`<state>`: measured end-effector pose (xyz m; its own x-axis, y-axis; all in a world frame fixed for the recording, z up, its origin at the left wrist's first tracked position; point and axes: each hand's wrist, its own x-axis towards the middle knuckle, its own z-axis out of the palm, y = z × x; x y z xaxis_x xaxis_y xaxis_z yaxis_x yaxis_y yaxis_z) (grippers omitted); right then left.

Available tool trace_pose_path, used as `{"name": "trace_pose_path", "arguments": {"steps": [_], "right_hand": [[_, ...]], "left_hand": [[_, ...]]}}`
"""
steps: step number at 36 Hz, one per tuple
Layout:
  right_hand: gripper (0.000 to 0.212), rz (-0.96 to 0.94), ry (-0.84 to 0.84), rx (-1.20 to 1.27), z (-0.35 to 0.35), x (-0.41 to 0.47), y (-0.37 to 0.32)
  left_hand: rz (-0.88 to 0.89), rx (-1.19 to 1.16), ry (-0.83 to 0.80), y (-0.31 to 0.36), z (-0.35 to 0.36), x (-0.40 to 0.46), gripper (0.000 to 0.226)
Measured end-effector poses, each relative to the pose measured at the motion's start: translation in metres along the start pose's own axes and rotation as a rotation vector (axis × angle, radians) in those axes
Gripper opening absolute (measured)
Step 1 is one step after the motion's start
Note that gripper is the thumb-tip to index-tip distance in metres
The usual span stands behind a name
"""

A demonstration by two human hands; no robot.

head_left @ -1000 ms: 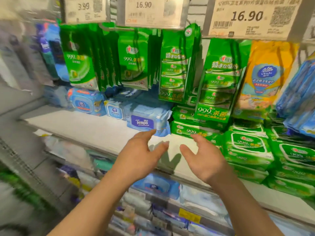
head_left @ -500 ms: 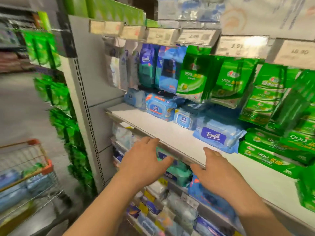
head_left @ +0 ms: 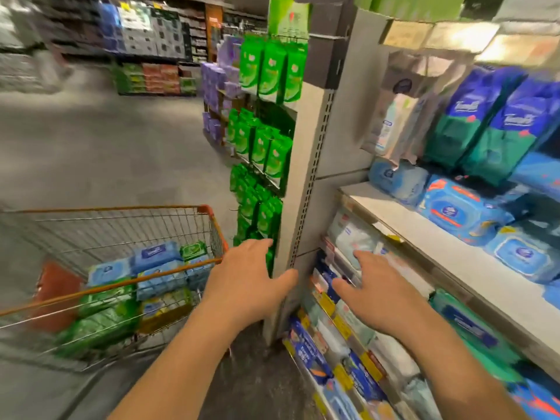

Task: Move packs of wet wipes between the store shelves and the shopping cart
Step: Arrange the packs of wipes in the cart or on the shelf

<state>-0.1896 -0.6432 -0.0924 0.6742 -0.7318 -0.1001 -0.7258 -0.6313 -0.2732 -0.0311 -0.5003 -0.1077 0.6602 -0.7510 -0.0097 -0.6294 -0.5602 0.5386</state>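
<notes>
Grey concrete floor [head_left: 100, 153], supermarket aisle. White shelf [head_left: 439, 237] at 3 o'clock: blue wipe packs [head_left: 460, 210], count unclear from blur. Orange wire cart [head_left: 127, 231] at 9 o'clock: blue and green packs [head_left: 157, 268], roughly eight. Two hands, left [head_left: 245, 286] and right [head_left: 381, 292], at 6 o'clock, fingers spread, holding nothing.

Landmark: grey perforated shelf upright [head_left: 306, 189] | left of it: open grey floor [head_left: 106, 153], then orange-rimmed wire shopping cart [head_left: 127, 213], open-topped, half filled with blue and green packs | on its left face: hanging green pouches [head_left: 266, 153] jut out | right of it: white shelf board [head_left: 472, 262], bare front strip, blue wipe packs [head_left: 460, 210] crowd the back.
</notes>
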Motion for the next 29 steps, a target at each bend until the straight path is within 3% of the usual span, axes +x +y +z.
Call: {"name": "trace_pose_path", "arguments": {"steps": [5,12,21,25,29], "right_hand": [[0.052,-0.115,-0.085,0.027,0.032,0.048,-0.057],[0.082,-0.283,-0.237,0.004,0.076,0.129,-0.132],[0.035,-0.493,-0.365,0.046,0.115,0.222,-0.218],[0.061,-0.556,-0.382,0.042,0.129,0.247,-0.248],[0.061,-0.615,-0.434,0.030,0.141,0.263,-0.279]], "left_hand": [[-0.136,-0.055,0.044,-0.062,-0.022,0.012,0.077],[-0.378,-0.049,0.104,-0.152,-0.047,0.048,0.074],[-0.583,-0.014,0.217,-0.228,-0.088,0.091,0.060],[-0.647,-0.042,0.277,-0.256,-0.101,0.101,0.062],[-0.683,-0.083,0.283,-0.283,-0.111,0.106,0.062]]}}
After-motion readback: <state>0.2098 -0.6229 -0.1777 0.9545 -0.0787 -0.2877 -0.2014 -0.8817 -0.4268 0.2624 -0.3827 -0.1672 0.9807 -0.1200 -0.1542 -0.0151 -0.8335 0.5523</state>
